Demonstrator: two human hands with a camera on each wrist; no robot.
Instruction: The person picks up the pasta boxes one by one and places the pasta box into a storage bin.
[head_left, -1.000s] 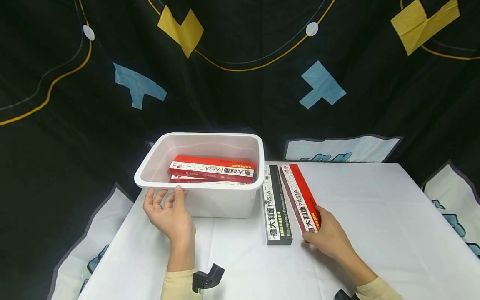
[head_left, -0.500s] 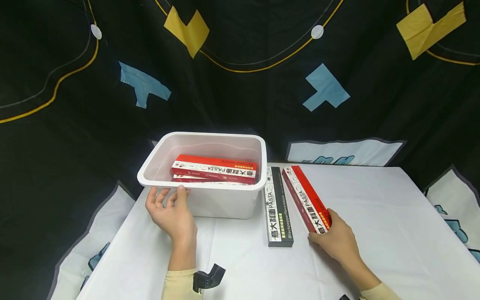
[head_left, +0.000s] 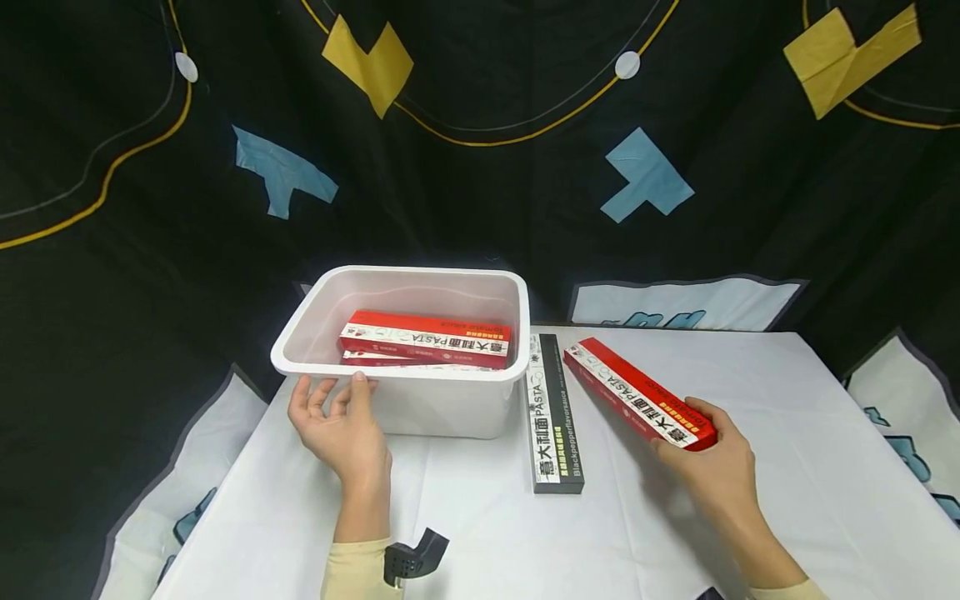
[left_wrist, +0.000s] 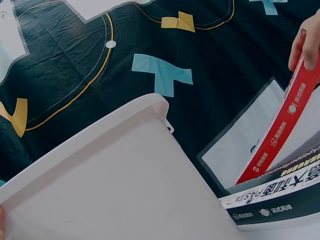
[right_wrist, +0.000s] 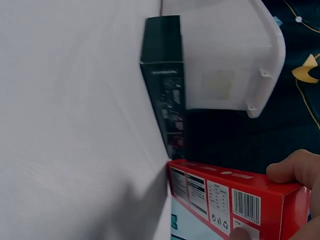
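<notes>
A red and white pasta box (head_left: 637, 392) is gripped at its near end by my right hand (head_left: 712, 467), thumb on one side and fingers on the other. That end is raised off the table; the far end is low, close to the black pasta box (head_left: 553, 417), which lies on the table. My left hand (head_left: 341, 433) holds the front rim of a white plastic bin (head_left: 442, 408), fingertips under the lip. Inside the bin lie red pasta boxes (head_left: 427, 333), one tilted over others. In the right wrist view, the held red box (right_wrist: 225, 195) shows its barcode side.
A white cloth covers the table (head_left: 510, 550). The bin stands at the table's back left, its right wall beside the black box. Behind hangs a dark curtain (head_left: 480, 208) with yellow and blue shapes.
My right hand has lifted the near end of the red pasta box and swung it right, away from the black box. My left hand stays at the bin's rim.
</notes>
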